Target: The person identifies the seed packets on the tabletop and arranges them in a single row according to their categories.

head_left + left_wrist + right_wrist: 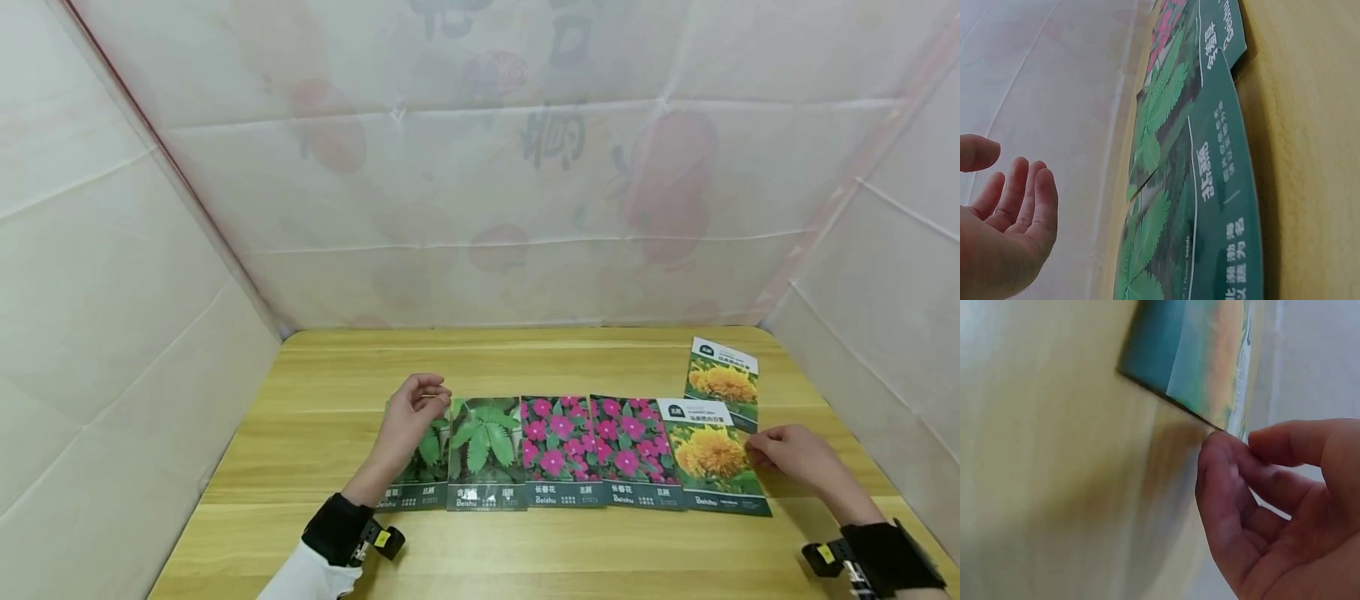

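Note:
A row of flower seed packets lies across the table. At its left end, my left hand (408, 415) hovers by a green-leaf packet (429, 467), partly covering it in the head view. Loosely bent, its fingers (1044, 194) stand apart from the thumb with nothing between them. A second leaf packet (486, 458) and two pink-flower packets, one left (558, 442) and one right (632, 442), continue the row. My right hand (798, 457) pinches the right edge of the yellow-flower packet (708, 458) at the row's right end; the right wrist view shows fingertips (1213, 440) at that edge.
Another yellow-flower packet (723, 383) lies behind the row at the right, its lower part overlapped by the front one. Pale fabric walls, left (112, 292), back (450, 208) and right (892, 275), surround the wooden table (525, 550).

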Tool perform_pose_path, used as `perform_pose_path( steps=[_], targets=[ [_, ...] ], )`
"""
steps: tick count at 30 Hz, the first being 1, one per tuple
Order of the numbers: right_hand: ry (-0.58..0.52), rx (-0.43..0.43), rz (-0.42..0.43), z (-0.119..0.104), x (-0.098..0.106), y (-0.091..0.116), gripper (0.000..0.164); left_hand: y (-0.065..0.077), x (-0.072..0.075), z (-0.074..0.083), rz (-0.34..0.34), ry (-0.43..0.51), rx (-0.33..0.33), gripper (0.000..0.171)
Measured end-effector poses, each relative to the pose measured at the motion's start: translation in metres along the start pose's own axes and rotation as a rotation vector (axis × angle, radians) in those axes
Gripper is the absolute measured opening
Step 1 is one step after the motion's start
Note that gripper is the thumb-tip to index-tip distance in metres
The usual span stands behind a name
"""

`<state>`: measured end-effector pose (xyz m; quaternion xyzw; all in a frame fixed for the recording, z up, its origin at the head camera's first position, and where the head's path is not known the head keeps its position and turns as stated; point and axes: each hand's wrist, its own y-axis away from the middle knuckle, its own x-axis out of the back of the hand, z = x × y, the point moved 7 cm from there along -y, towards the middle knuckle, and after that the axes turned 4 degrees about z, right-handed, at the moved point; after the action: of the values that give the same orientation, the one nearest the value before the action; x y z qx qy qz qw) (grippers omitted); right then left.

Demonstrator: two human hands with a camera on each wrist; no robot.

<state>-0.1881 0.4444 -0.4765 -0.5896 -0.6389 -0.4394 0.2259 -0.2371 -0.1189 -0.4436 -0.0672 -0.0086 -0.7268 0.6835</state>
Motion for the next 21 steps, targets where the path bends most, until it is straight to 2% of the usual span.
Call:
perform_pose_path(
  steps=[3,8,12,15,21],
  targets=[
    [0.084,0.029,0.089,-0.006,0.011,-0.001,0.047,0.0,0.003,0.0,0.014,0.007,0.06,0.033],
    [0.16,0.077,0.27,-0.017,0.032,-0.008,0.047,0.001,0.007,-0.001,0.03,0.004,0.092,0.035],
    [0.216,0.085,0.308,-0.017,0.041,-0.022,0.053,0.001,0.011,-0.003,0.039,0.004,0.101,0.035],
    [0.279,0.062,0.31,-0.001,0.038,-0.045,0.058,0.002,0.015,-0.004,0.045,-0.002,0.098,0.035],
    [0.381,-0.007,0.327,0.049,0.017,-0.101,0.073,0.003,0.021,-0.004,0.059,0.0,0.096,0.034]
  ],
)
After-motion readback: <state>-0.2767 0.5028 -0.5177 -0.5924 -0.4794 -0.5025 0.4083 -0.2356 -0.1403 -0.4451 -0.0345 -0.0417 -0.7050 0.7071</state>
